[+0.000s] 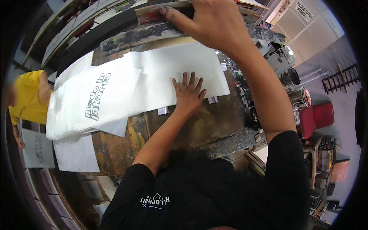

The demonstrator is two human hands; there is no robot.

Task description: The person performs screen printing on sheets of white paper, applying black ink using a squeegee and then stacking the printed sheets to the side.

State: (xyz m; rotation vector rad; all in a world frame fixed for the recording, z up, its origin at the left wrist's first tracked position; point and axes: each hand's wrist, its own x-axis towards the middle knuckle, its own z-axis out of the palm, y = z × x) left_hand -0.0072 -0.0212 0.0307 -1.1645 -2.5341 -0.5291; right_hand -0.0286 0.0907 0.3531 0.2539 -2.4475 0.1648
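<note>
My left hand point(188, 95) lies flat, fingers spread, on a smooth white sheet point(165, 61) on the stained worktable point(207, 128). At the far edge, my right hand point(216, 25) is raised, its thumb pressed on a worn, red-stained wooden frame point(149, 15). The picture's upper edge cuts off its other fingers. Left of my left hand, a pile of thin white sheets point(73, 99) overlaps the smooth sheet; its top piece bears dark outlined lettering. Small pale tabs point(163, 110) stick out along the smooth sheet's near edge.
A paint-crusted beam point(142, 38) runs along the table's far side. At the left, a person in a yellow shirt point(30, 96) holds a printed sheet point(38, 148) near drying racks point(50, 182). Paint cans point(299, 97) and a red chair point(322, 115) stand to the right.
</note>
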